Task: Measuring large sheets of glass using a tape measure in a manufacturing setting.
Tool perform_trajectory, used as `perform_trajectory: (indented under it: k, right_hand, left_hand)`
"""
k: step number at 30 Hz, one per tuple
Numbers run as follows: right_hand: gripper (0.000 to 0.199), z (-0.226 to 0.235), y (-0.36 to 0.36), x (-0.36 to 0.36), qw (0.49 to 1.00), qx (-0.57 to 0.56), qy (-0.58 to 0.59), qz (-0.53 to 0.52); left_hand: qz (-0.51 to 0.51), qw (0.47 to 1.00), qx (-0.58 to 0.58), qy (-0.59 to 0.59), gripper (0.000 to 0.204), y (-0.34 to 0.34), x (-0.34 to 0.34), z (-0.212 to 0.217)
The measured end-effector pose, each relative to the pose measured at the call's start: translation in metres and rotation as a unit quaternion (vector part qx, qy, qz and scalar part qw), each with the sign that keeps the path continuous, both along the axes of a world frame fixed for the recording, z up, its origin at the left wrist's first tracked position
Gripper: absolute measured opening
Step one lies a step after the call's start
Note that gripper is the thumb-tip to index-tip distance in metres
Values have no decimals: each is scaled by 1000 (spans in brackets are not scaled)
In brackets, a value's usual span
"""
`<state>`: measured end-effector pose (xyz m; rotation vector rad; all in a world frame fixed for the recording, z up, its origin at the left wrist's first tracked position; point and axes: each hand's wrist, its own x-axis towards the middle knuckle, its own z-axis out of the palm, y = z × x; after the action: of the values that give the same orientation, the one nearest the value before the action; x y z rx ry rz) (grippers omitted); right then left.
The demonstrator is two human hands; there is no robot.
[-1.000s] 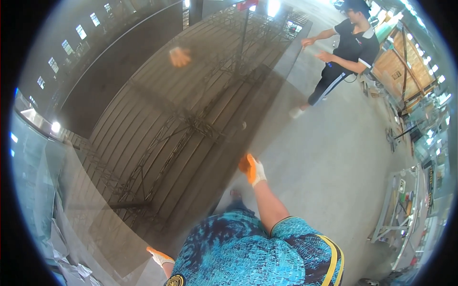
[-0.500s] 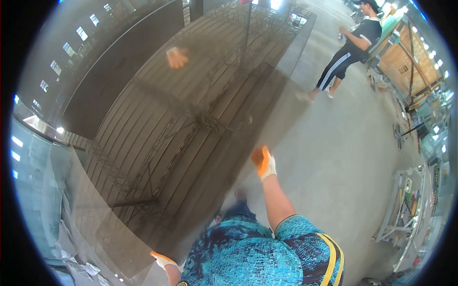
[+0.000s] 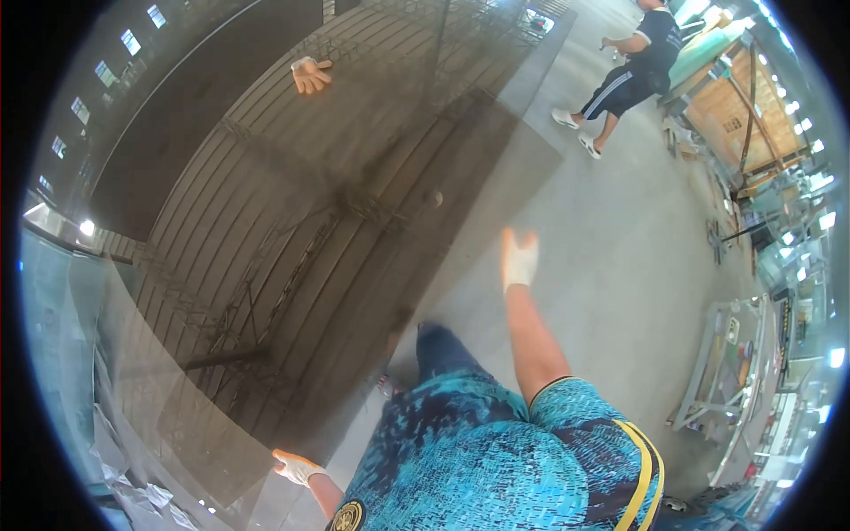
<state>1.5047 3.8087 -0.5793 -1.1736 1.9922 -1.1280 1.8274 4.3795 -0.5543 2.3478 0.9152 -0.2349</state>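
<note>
A large dark reflective glass sheet fills the left half, mirroring roof beams. My left hand, in a white knitted glove with orange coating, is at the sheet's lower edge, thumb and fingers apart. Whether it touches the glass I cannot tell. My right hand, gloved alike, is stretched forward over the grey floor to the right of the sheet. Its fingers are a little blurred but look apart, and I see nothing in them. A spread orange-and-white gloved hand shows in the upper glass, seemingly a reflection.
At the far right a person in dark clothes stands on the concrete floor. Behind are a wooden crate and stacked glass. A metal rack with tools stands nearer. Loose crumpled sheets lie at the lower left.
My right hand has moved forward and to the right, turning to show its white back. My left hand has shifted slightly up and left. The view has swung, and the person has changed stance.
</note>
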Motion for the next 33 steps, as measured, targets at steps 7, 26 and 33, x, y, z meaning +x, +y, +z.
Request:
perform_trajectory:
  k: [7, 26, 33]
  right_hand:
    - [65, 95, -171, -86, 957, -80, 235, 153]
    - [42, 54, -431, -91, 863, 296, -5, 410]
    - [39, 44, -413, -121, 892, 241, 18, 382]
  left_hand:
    - [28, 934, 37, -355, 71, -110, -87, -6]
    - [162, 723, -671, -3, 36, -375, -221, -51]
    - [253, 780, -567, -77, 35, -379, -238, -61]
